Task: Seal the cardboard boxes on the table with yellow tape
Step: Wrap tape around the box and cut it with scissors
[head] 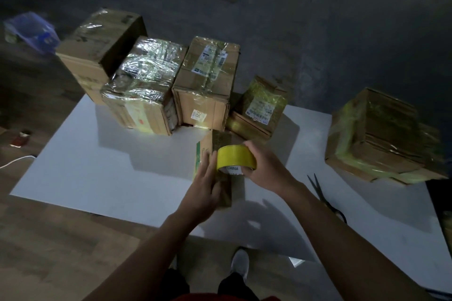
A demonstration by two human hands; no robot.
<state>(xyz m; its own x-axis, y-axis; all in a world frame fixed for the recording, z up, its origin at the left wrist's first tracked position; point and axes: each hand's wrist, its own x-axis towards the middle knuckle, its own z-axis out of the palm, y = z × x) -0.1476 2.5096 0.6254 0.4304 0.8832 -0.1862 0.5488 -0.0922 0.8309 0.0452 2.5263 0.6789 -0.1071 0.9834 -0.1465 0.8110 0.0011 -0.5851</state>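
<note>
A small cardboard box (pixel 208 144) stands near the front middle of the white table (pixel 97 166). A strip of tape runs down its top. My right hand (pixel 266 166) grips the yellow tape roll (pixel 236 157) right above the box. Flat against the box's left and front side lies my left hand (pixel 204 183), its fingers straight. Behind it stand several taped boxes: a large one (pixel 100 49) at the far left, a shiny wrapped one (pixel 144 85), a tall one (pixel 208 80) and a small yellow-taped one (pixel 261 105). Another taped box (pixel 381 137) sits at the right.
Black scissors (pixel 320 193) lie on the table to the right of my right arm. A blue plastic item (pixel 31 32) sits on the floor at the far left. My shoe (pixel 241 264) shows below the table's front edge.
</note>
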